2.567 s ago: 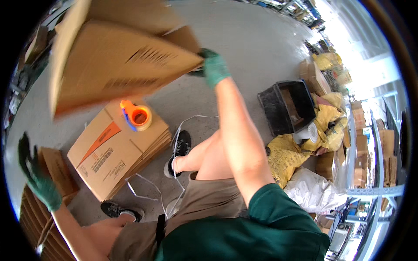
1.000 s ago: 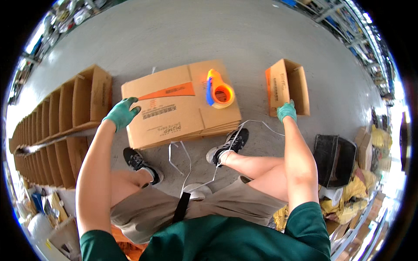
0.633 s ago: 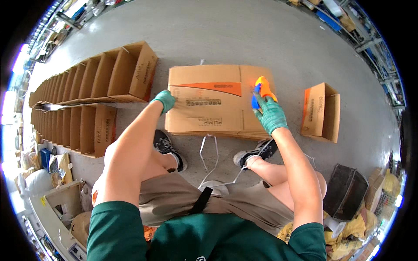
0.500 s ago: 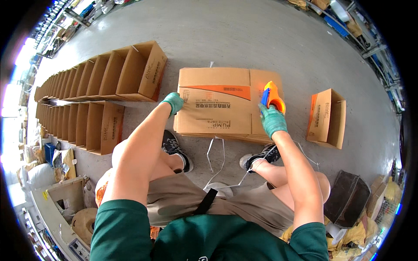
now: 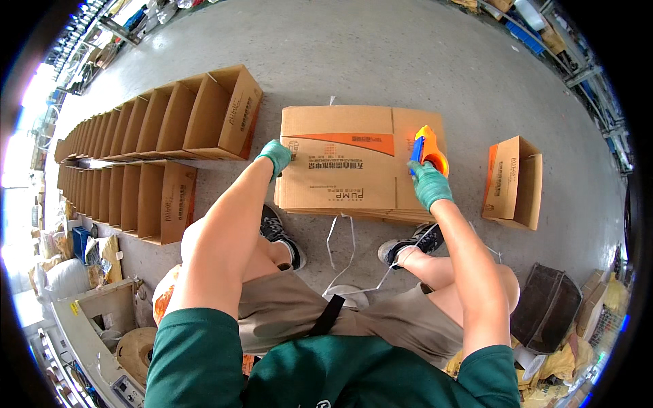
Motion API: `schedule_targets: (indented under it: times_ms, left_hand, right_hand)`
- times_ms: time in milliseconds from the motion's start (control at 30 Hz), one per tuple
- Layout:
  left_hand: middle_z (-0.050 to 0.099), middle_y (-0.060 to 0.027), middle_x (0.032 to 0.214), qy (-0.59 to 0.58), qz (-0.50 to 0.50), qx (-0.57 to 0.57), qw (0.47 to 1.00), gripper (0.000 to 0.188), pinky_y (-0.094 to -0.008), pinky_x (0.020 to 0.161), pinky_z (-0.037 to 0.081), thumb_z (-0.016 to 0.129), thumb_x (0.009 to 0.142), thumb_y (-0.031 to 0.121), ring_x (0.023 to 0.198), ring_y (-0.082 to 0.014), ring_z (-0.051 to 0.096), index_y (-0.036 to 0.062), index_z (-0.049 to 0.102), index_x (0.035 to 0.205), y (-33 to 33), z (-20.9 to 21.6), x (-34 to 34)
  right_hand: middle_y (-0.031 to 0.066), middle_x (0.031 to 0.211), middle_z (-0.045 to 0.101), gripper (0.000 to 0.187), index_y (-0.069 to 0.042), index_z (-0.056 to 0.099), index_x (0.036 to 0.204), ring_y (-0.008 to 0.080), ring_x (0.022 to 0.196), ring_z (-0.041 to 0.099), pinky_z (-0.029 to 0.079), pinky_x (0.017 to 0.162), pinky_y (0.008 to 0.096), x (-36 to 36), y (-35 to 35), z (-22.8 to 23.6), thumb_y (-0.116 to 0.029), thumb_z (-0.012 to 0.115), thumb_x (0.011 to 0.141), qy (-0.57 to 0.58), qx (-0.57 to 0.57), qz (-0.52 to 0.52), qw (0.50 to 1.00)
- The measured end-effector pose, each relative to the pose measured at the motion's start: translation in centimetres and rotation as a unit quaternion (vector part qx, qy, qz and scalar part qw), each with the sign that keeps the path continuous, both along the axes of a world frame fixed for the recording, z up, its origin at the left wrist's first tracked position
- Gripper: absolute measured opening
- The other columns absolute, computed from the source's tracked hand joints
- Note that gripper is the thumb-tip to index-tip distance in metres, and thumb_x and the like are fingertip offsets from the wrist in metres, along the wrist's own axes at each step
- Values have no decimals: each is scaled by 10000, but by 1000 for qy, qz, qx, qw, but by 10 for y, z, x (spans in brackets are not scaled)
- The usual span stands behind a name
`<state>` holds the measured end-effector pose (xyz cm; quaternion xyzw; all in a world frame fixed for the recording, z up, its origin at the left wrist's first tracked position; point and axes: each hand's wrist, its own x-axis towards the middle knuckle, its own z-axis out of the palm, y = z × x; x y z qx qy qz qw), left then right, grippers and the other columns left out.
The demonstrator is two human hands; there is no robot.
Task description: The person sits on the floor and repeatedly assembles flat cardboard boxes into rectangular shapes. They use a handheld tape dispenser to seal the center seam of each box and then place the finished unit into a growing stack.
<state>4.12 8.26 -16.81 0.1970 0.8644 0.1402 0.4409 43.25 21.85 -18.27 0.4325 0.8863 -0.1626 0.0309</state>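
A stack of flattened cardboard boxes [image 5: 333, 173] lies on the floor in front of me, brown with an orange stripe and dark print. My left hand [image 5: 276, 158], in a green glove, has its fingers curled at the stack's left edge, closed on the top flattened box. In my right hand [image 5: 430, 185], also gloved in green, is an orange and blue tape dispenser [image 5: 427, 144]. It is over the right part of the stack. Loose white strapping [image 5: 353, 248] trails from under the stack's near edge to between my feet.
Two rows of open, upright cardboard boxes [image 5: 228, 112] stand at the left. One open box [image 5: 511, 183] stands alone at the right. A dark bin [image 5: 546, 309] sits lower right, a pale machine housing [image 5: 88, 333] lower left. Metal shelving [image 5: 581, 75] lines the upper right.
Both hands stay at nearly the same places on the stack. The whole view has shifted slightly, and the tape dispenser remains in my right hand.
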Motion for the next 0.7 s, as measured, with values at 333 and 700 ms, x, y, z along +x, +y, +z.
schedule_targets:
  times_ms: [333, 700]
  left_hand:
    - [521, -66, 1287, -148, 168, 65, 972, 533, -463, 834, 592, 534, 976, 127, 1043, -241, 593, 199, 359, 1475, -2, -6, -22]
    - [589, -58, 1152, -128, 134, 67, 980, 371, -458, 846, 512, 575, 951, 222, 1028, -227, 595, 174, 504, 1312, -5, -13, -32]
  right_hand:
    - [171, 1103, 640, 348, -175, 647, 1218, 349, 963, 659, 533, 835, 438, 3, 0, -4, -80, 598, 886, 6, 0, -7, 1000]
    - [171, 1095, 651, 375, -167, 638, 1257, 341, 979, 666, 533, 850, 445, 1, 1, -4, -83, 563, 899, 8, -12, -10, 1000]
